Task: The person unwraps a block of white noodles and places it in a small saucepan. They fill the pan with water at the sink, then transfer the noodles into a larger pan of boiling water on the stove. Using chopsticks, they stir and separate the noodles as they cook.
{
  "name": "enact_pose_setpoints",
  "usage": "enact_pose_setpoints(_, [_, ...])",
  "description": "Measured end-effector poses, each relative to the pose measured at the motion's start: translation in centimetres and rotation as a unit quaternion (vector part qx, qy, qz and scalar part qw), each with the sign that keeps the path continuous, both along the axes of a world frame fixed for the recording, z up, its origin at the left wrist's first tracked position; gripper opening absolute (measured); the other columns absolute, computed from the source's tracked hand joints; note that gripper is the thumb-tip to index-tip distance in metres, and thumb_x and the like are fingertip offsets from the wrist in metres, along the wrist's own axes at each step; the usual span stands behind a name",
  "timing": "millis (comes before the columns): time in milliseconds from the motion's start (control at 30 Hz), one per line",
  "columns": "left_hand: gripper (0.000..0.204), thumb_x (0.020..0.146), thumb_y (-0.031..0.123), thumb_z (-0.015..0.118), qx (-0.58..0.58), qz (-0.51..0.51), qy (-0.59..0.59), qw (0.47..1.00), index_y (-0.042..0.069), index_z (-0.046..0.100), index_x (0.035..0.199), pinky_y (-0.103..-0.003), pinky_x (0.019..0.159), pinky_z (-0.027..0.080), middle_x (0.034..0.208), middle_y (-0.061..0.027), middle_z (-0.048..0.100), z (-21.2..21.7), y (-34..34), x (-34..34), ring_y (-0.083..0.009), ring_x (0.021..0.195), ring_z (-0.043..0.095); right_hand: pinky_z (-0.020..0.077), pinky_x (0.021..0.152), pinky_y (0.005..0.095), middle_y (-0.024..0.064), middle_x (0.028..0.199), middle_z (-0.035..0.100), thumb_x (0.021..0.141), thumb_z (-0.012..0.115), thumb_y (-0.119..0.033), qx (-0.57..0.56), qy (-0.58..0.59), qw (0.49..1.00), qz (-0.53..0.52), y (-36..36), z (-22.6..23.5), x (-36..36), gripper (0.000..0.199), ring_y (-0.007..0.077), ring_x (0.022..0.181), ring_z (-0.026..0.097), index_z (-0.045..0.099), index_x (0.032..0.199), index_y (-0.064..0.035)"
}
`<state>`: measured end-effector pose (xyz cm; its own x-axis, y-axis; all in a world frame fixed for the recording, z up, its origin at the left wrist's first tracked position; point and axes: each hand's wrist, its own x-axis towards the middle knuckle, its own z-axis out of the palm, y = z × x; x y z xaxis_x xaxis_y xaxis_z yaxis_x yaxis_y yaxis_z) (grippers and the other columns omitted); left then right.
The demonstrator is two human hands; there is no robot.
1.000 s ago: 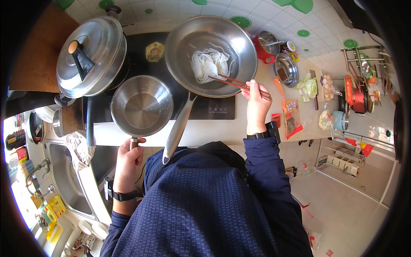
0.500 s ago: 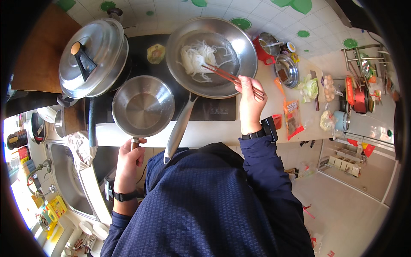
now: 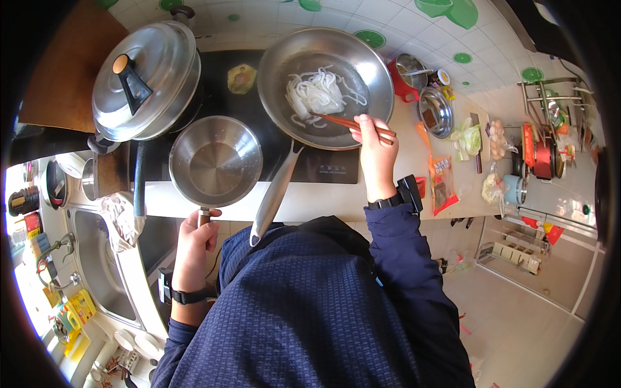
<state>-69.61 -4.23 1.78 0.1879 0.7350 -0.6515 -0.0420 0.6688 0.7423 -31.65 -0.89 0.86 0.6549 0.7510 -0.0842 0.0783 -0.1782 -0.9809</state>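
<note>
Crowding the table (image 3: 336,200) and its hob (image 3: 326,171) are the wok (image 3: 370,64), the lidded pot (image 3: 162,77) at its left and the pan (image 3: 187,145) between them. Noodles (image 3: 315,92) lie in the wok, with a bowl (image 3: 444,102) and cabbage (image 3: 467,139) to its right. The wok's handle (image 3: 276,197) juts between the left hand (image 3: 194,240), grip wrapped round the pan's handle (image 3: 204,211), and the right hand (image 3: 377,158), grip closed on chopsticks (image 3: 339,120) reaching the noodles.

White tiled wall (image 3: 414,40), green fruit-slice motifs (image 3: 370,39) — pale floor (image 3: 501,323).

Pan handle (image 3: 275,195) jutting across, open counter (image 3: 326,201) rightward
</note>
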Motion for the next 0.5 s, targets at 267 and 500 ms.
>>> enact_pose_setpoints(267, [0.021,0.087,0.004,0.057,-0.005,-0.003,0.013,1.0,-0.001,0.065,0.105,-0.02,0.044,0.029,0.057,0.003,0.047,-0.2,-0.1,-0.1,-0.0054,0.046,0.039,0.058,0.074,0.027,0.0086,0.095,0.072,0.101,0.062,-0.021,0.067,-0.038,0.997,-0.024,-1.6,2.6,-0.2,0.027,0.0141,0.081,0.069,0.07,0.101,0.0039])
enact_pose_setpoints(500, [0.021,0.086,0.004,0.057,-0.008,-0.015,-0.001,1.0,-0.001,0.065,0.105,-0.021,0.044,0.029,0.058,0.0029,0.047,-0.2,0.0,0.1,-0.0058,0.046,0.038,0.0567,0.074,0.0261,0.0053,0.094,0.07,0.098,0.067,-0.02,0.08,0.053,0.994,-0.046,-1.6,1.4,-1.3,0.021,0.0117,0.08,0.066,0.071,0.1,0.001])
